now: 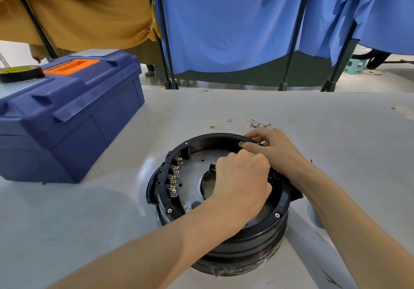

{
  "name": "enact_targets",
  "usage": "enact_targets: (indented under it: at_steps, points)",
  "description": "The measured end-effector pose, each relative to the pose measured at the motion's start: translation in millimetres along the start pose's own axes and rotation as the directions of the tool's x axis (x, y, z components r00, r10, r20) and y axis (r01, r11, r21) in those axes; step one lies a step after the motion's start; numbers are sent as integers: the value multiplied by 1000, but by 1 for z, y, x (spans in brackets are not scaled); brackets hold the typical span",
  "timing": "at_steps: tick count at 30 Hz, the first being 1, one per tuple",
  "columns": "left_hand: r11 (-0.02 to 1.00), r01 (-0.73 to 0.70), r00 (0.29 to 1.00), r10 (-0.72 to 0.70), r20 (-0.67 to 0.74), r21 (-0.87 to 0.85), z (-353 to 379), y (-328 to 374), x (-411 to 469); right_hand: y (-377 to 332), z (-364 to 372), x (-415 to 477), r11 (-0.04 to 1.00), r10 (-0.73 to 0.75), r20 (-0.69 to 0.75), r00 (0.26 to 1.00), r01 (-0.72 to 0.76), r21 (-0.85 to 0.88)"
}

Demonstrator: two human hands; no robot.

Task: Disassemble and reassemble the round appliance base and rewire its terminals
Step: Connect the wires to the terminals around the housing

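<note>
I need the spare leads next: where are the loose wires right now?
Head view: the loose wires lie on the table just beyond the round base's far rim, right of centre, behind the right hand.

Both hands are crowding the right half of the round base (224, 250). The left hand (243, 182) is hanging over the middle hole, and the right hand (276, 151) is pinching a small brass piece (241, 144) at the far rim. Metal tabs (174, 177) are sticking up along the left wall, with bare floor beside them. The blue toolbox (74, 120) is blocking the left side of the table (340, 136). Thin wires (244, 123) are lying just behind the base.
</note>
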State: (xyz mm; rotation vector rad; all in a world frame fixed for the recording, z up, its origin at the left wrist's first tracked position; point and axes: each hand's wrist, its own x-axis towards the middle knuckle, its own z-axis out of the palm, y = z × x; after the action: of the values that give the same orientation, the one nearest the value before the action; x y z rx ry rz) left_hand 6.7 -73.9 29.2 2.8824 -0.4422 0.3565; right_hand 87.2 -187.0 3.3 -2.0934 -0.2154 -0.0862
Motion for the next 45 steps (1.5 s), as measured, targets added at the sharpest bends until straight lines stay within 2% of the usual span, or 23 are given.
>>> enact_targets:
  at_steps: [13,15,17,20,22,23,24,26,28,31,35,38,45]
  points:
    - [979,111,993,-102,59,-173,-3,-9,-1,-2,0,-4,998,9,-15,1000,-8,58]
    - [979,122,991,-111,75,-165,-7,-14,-2,-3,0,-5,998,8,-11,1000,-7,65]
    - [990,110,992,-104,78,-84,-13,-21,-3,-4,1,-5,997,8,2,1000,-9,76]
    - [997,73,997,-73,-29,0,-20,-29,-12,-5,2,-6,996,19,17,1000,-21,85]
    - [976,139,979,-160,-123,-166,-22,-30,-22,-5,2,-6,996,37,6,999,-38,82]
    - [933,204,968,-237,-79,-296,-22,-29,-26,-5,3,-6,996,45,-2,999,-45,82]
    - [861,287,954,-296,46,-420,-21,-28,-28,-6,3,-6,995,49,-10,999,-48,84]
    - [648,458,889,-310,338,-609,-16,-25,-27,-6,6,-7,995,55,-30,998,-52,86]
    - [426,593,806,-319,500,-684,-12,-22,-20,-7,9,-7,994,65,-49,997,-60,95]
    - [119,687,701,-369,610,-717,-8,-21,-10,-8,10,-8,994,71,-65,995,-65,90]
    - [-213,684,628,-315,712,-698,-5,-18,-6,-9,10,-7,994,76,-70,995,-70,88]
    - [-312,656,607,-324,726,-688,-3,-16,-6,-9,11,-7,993,85,-78,993,-77,93]
    - [-241,685,620,-303,724,-688,-1,-10,-4,-9,11,-8,992,83,-98,992,-72,107]
